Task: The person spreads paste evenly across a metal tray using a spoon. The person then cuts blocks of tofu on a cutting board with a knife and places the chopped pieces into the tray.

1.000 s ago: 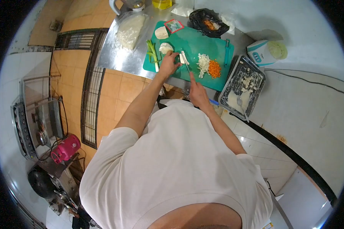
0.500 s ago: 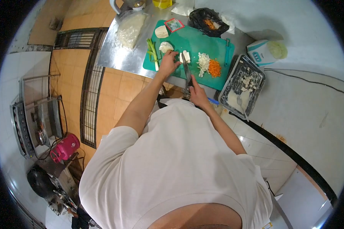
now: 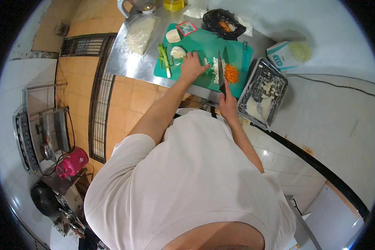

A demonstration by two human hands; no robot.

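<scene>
My right hand (image 3: 228, 104) grips a kitchen knife (image 3: 220, 68) by its dark handle. The blade points away from me over a heap of diced white pieces (image 3: 216, 71). Diced carrot (image 3: 232, 74) lies just right of the blade. My left hand (image 3: 191, 66) rests on the green cutting board (image 3: 200, 39), thumb apart from the fingers. A small white strip (image 3: 205, 61) shows near its thumb; whatever lies under the palm is hidden. Close by are a white chunk (image 3: 178, 52), a pale cut piece (image 3: 173, 36) and green onion stalks (image 3: 164, 56).
Right of the board stands a metal tray (image 3: 284, 85) with white powder, pale cubes and a spoon (image 3: 260, 110). Behind are a black plastic bag (image 3: 212, 20), a red-edged packet (image 3: 186, 28) and a blue-and-white box (image 3: 280, 55). A clear plastic bag (image 3: 140, 35) lies left on the steel table (image 3: 120, 62).
The knife has moved right, from the white pieces by my left hand to the diced heap beside the carrot. My left hand has shifted slightly right, its thumb now spread outward.
</scene>
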